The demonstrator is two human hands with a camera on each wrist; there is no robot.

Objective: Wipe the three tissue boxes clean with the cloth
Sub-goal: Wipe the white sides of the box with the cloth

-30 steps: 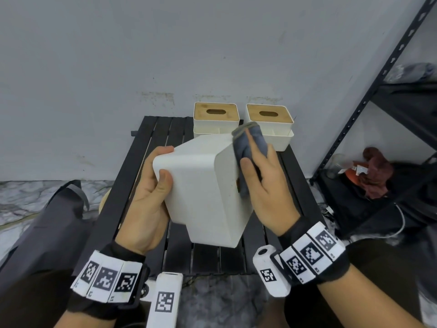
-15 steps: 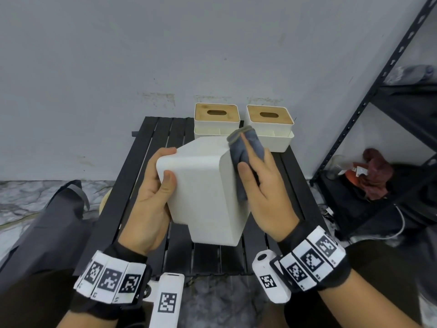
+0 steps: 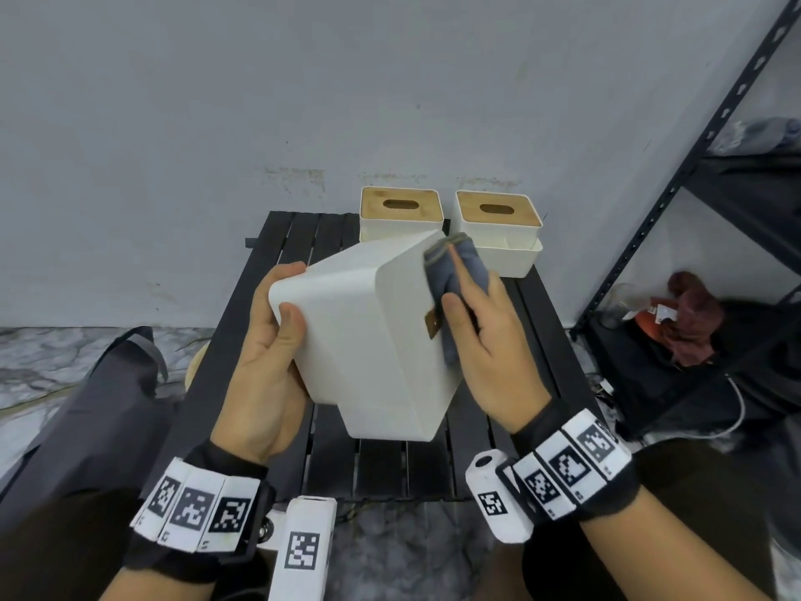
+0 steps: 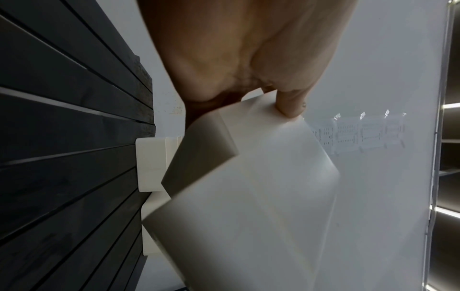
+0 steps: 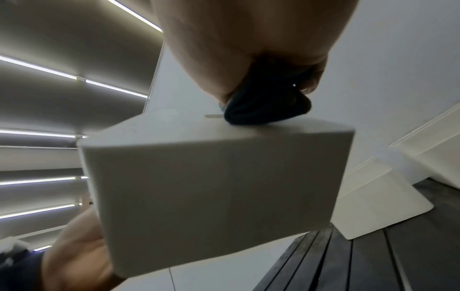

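Box (image 3: 368,340) white, tilted; grey cloth (image 3: 438,271) on side

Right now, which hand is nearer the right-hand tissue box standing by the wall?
Right. The right hand, holding the cloth against the held box, is just in front of that tissue box; the left hand grips the held box's opposite side, farther off.

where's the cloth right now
In the head view the grey cloth sits right of centre, held by the right hand against the upper right side of the tilted tissue box that the left hand grips.
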